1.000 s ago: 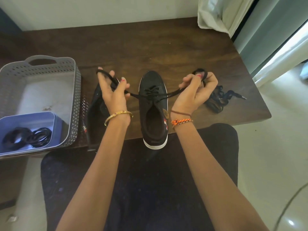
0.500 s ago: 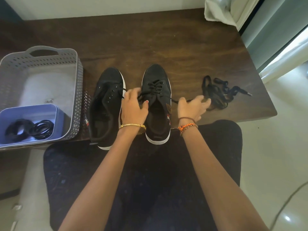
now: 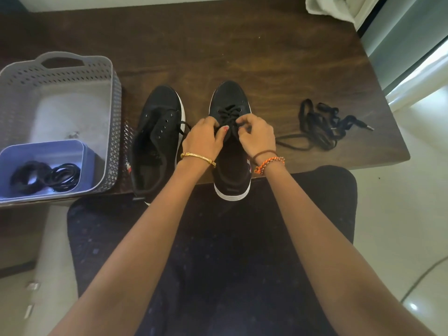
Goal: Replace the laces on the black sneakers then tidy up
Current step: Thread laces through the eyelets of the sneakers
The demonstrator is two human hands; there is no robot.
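Note:
Two black sneakers stand side by side at the table's near edge. The right sneaker (image 3: 230,98) is partly laced with a black lace (image 3: 229,112) near its toe. My left hand (image 3: 202,139) and my right hand (image 3: 257,137) meet over its tongue, fingers pinched on the lace ends. One end trails left across the left sneaker (image 3: 157,132), whose eyelets are bare. The other end runs right toward a loose pile of black laces (image 3: 322,124) on the table.
A grey perforated basket (image 3: 114,98) sits at the left with a blue tub (image 3: 82,156) inside holding coiled black laces (image 3: 46,175). The dark wooden table (image 3: 242,44) ends at its right edge near a curtain (image 3: 334,8). My dark-clothed lap is below.
A second ago both hands held the lace ends raised and pulled wide apart. They have come down and together onto the right sneaker's tongue, and the lace ends now lie slack.

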